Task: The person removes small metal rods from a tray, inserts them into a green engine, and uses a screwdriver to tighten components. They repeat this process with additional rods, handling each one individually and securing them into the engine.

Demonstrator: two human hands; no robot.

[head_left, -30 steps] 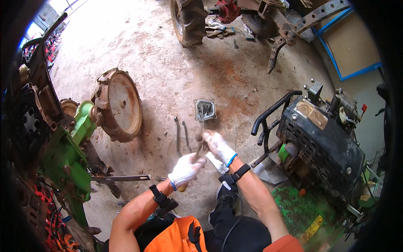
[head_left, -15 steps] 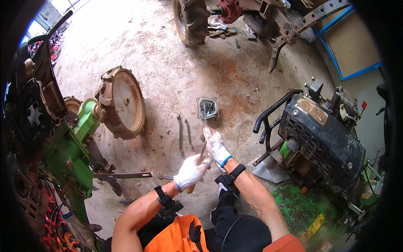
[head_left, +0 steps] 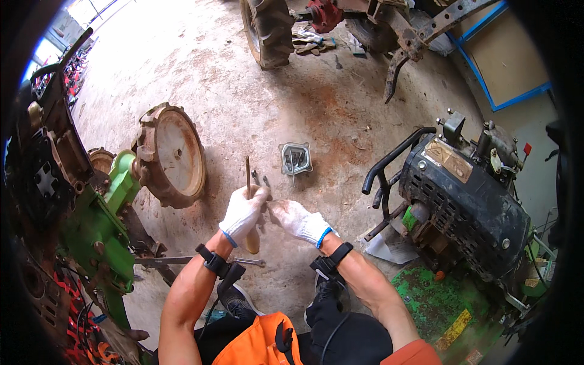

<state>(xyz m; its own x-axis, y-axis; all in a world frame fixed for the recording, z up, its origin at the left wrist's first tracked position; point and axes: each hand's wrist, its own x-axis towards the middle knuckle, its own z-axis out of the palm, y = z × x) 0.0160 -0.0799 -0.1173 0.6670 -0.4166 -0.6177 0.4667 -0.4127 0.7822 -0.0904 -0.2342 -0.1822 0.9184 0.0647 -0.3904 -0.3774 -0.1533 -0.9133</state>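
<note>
My left hand, in a white glove with a blue cuff, is wrapped round a tool with a rusty straight shaft. Its shaft points away from me, and its tan handle shows below the hand. My right hand, gloved the same way, has its fingers drawn together close by the left fingertips; what is in them, if anything, is hidden. Past my hands, a small squarish metal container holds dark parts, and a thin rod sticks out over its near edge. Two wrenches are mostly covered by my hands.
Another wrench lies near my left shoe. A lugged wheel on green machinery stands left. A black engine unit with a bar guard is at right. Beyond stand a big tyre and gloves.
Both hands have moved left, my right hand also coming back from the container. The thin rod is left resting in it. The tan-handled tool has swung more upright in the picture.
</note>
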